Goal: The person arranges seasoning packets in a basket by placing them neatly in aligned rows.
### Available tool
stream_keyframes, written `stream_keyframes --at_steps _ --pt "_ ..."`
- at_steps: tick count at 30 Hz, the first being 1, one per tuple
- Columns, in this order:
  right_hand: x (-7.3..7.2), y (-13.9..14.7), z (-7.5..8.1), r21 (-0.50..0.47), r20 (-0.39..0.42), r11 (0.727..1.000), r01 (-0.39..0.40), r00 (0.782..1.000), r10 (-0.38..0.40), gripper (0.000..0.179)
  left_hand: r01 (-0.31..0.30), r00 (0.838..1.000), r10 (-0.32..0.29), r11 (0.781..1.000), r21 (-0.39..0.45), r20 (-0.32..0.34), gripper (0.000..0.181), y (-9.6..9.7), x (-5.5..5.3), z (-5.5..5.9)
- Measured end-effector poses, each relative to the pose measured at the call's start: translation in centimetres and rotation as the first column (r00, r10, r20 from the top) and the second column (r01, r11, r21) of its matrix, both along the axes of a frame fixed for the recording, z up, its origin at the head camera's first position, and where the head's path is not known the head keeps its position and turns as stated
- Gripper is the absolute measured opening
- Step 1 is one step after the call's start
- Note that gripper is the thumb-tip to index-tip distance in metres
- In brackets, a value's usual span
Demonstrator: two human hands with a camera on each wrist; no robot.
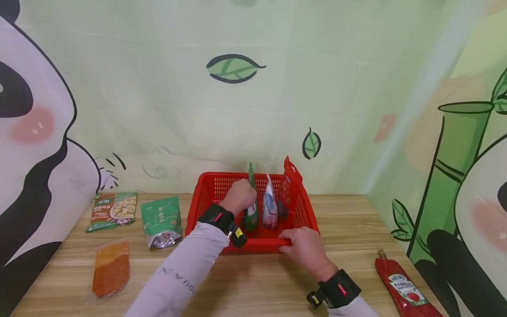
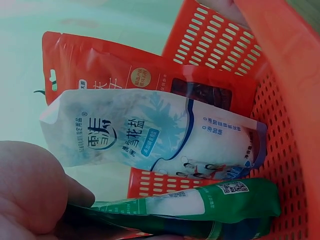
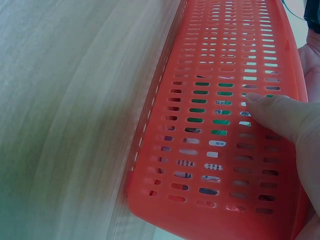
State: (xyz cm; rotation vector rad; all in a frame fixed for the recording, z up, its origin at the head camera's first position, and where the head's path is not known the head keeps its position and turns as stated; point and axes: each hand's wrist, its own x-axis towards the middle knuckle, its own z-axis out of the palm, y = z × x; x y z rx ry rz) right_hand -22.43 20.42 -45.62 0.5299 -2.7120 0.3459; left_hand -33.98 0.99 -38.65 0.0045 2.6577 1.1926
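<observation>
A red perforated plastic basket (image 1: pixel 253 246) stands on the wooden table with packets upright in it. My left hand (image 1: pixel 240 197) reaches inside and holds a green packet (image 2: pixel 240 200) by its upper part. To the right of that packet stands a white and blue salt bag (image 2: pixel 150 130), then a red bag (image 2: pixel 110 67) with a hang hole and a dark window. My right hand (image 1: pixel 306 250) grips the basket's front rim near its right corner. In the right wrist view, its thumb (image 3: pixel 275 112) lies against the outer wall.
Left of the basket lie a green and red food packet (image 1: pixel 115 211), a green pouch (image 1: pixel 161 220) with a silver bottom and a clear packet of orange-red block (image 1: pixel 112 268). A ketchup pouch (image 1: pixel 405 286) lies at the right edge. A printed cloth backdrop (image 1: pixel 253 119) hangs behind.
</observation>
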Motion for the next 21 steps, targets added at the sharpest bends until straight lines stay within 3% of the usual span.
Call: stream_keyframes --at_steps 9,16,21 --pt "0.1 -0.1 0.1 0.013 0.011 1.000 0.005 1.000 -0.005 0.018 0.001 1.000 0.000 1.000 0.020 -0.025 0.018 0.6 -0.1 -0.3" --pt "0.2 -0.2 0.3 0.012 0.022 1.000 0.004 1.000 -0.004 0.017 -0.011 1.000 0.011 1.000 0.025 0.002 0.019 1.1 0.1 -0.2" --pt "0.1 -0.2 0.1 0.008 0.002 1.000 0.010 1.000 -0.010 0.017 0.016 0.999 -0.015 0.999 0.031 -0.030 0.022 1.2 0.1 -0.1"
